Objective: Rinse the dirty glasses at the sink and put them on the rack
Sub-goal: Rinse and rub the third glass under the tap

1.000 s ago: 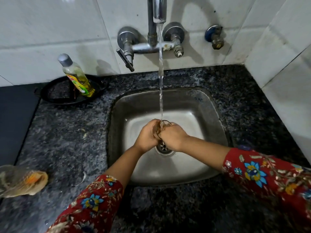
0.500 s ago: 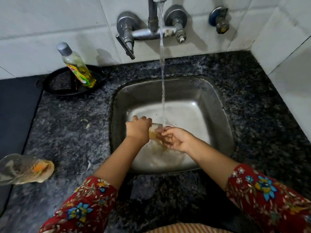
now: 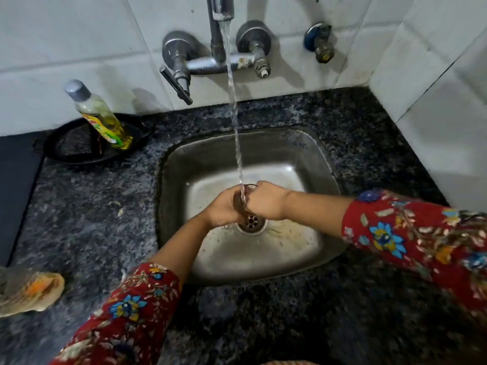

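White tiled walls (image 3: 79,35), dark granite counter (image 3: 92,219)

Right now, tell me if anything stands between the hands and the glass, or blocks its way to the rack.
Nothing visible: left hand and right hand grip the glass under the water stream. The rack is out of view; that path cannot be judged.

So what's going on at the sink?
A person is rinsing a glass under the running tap. The left hand and right hand both grip the glass, holding it in the water stream just above the drain of the sink. A soap bottle stands in a black dish on the counter. No rack is in view.
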A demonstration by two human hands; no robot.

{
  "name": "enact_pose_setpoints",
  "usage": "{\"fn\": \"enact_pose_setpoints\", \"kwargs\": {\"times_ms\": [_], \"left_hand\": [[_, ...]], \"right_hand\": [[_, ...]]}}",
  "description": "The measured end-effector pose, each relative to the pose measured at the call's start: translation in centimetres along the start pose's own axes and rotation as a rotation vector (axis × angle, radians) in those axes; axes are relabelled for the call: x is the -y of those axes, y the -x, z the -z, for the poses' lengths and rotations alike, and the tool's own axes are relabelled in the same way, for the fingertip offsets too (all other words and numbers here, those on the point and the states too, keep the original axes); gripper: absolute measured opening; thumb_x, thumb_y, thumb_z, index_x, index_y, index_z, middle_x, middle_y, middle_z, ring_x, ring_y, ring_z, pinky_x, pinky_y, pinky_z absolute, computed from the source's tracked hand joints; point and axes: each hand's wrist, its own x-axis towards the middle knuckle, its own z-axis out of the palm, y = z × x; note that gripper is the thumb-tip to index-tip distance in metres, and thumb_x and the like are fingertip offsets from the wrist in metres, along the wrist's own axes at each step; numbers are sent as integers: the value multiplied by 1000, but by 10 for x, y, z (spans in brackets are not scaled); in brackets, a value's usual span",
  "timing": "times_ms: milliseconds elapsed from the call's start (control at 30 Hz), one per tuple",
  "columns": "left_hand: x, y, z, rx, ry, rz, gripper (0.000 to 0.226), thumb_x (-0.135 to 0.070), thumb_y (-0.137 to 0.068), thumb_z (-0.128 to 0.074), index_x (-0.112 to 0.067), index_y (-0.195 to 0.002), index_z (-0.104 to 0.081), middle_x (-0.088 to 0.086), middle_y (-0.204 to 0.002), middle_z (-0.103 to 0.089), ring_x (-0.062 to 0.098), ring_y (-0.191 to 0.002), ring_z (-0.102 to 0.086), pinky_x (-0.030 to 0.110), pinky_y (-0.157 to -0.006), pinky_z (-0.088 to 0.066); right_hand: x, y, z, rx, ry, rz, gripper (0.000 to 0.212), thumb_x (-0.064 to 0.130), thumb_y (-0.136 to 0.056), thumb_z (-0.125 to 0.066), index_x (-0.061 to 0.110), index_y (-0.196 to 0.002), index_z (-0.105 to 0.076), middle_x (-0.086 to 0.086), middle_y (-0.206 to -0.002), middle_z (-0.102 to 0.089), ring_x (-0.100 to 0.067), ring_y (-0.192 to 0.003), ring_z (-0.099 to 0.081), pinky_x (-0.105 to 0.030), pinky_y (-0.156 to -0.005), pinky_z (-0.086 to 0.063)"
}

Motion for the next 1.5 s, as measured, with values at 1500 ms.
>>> {"fn": "enact_pose_setpoints", "kwargs": {"times_ms": [1500], "left_hand": [[0,6,-16,-414,-400,-109,27,-15,-63,-65,-20,-89,-60,-5,-88,-63,17,-86,-62,28,-75,-51]], "right_hand": [[35,-7,-32,-369,-610,-172,21,7,-82,-44,19,-72,-58,-5,-85,-55,-28,-94,-55,-30,-73,-40]]}}
